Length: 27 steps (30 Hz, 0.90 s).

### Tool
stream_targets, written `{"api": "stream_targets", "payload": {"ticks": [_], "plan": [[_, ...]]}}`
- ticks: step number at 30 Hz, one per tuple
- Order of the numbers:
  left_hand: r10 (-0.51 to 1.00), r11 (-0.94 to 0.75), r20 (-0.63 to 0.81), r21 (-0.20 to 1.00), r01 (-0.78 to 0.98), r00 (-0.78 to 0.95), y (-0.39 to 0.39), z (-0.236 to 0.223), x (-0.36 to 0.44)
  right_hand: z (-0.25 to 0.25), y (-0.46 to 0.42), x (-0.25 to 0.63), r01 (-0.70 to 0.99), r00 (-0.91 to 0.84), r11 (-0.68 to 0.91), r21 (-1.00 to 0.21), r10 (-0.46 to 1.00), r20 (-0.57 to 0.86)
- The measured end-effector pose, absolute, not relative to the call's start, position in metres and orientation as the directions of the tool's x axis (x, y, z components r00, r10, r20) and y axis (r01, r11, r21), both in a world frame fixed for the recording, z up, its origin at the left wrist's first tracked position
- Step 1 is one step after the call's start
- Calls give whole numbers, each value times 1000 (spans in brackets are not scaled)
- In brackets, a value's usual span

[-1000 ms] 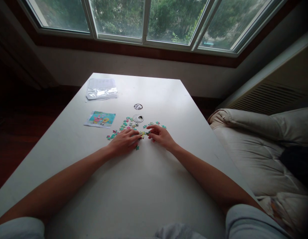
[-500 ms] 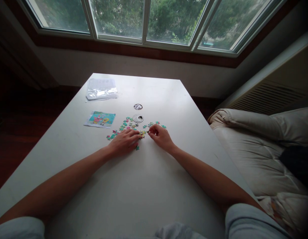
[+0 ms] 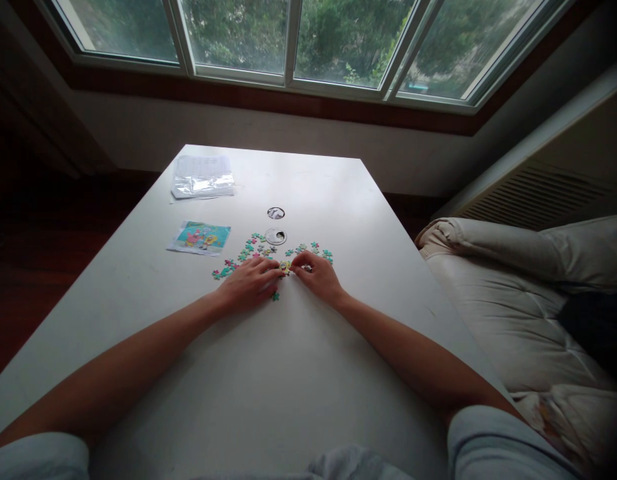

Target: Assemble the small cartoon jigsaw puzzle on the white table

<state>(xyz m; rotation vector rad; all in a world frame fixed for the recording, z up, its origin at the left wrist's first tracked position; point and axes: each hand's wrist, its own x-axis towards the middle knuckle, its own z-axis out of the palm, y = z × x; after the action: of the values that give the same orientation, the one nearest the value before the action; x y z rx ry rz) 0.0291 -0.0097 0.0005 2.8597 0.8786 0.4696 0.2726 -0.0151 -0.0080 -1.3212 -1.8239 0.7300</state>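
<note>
Small jigsaw puzzle pieces (image 3: 244, 253) in green, pink and yellow lie loosely on the white table. A small joined yellow patch of puzzle (image 3: 284, 267) sits between my two hands. My left hand (image 3: 248, 281) rests palm down at its left side, fingers stretched along the tabletop and fingertips touching the patch. At the patch's right edge, my right hand (image 3: 317, 275) pinches with thumb and forefinger; a puzzle piece there is mostly covered by the fingertips. One loose green piece (image 3: 275, 297) lies just below my left fingers.
A cartoon reference picture (image 3: 201, 238) lies left of the pieces. Behind it is a clear plastic sleeve with papers (image 3: 203, 177). Two round metal-rimmed inserts (image 3: 276, 236) are in the white table (image 3: 268, 373). A cream sofa (image 3: 493, 313) stands at the right.
My right hand has moved slightly left, its pinched fingertips now against the yellow patch. My left hand has stayed in place.
</note>
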Motion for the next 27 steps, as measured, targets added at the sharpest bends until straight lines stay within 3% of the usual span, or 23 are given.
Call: {"api": "stream_targets", "payload": {"ticks": [13,20,27], "plan": [[563,-826,257,200,527,785,-9,-2,31,-13,-12,269,530,-207,311,-789,950,235],[567,-823,253,214,526,784,-9,-1,32,-13,-9,269,724,-211,366,-584,924,317],[561,-827,239,199,525,793,-8,-2,30,-11,-10,281,726,-337,481,-491,872,355]]}}
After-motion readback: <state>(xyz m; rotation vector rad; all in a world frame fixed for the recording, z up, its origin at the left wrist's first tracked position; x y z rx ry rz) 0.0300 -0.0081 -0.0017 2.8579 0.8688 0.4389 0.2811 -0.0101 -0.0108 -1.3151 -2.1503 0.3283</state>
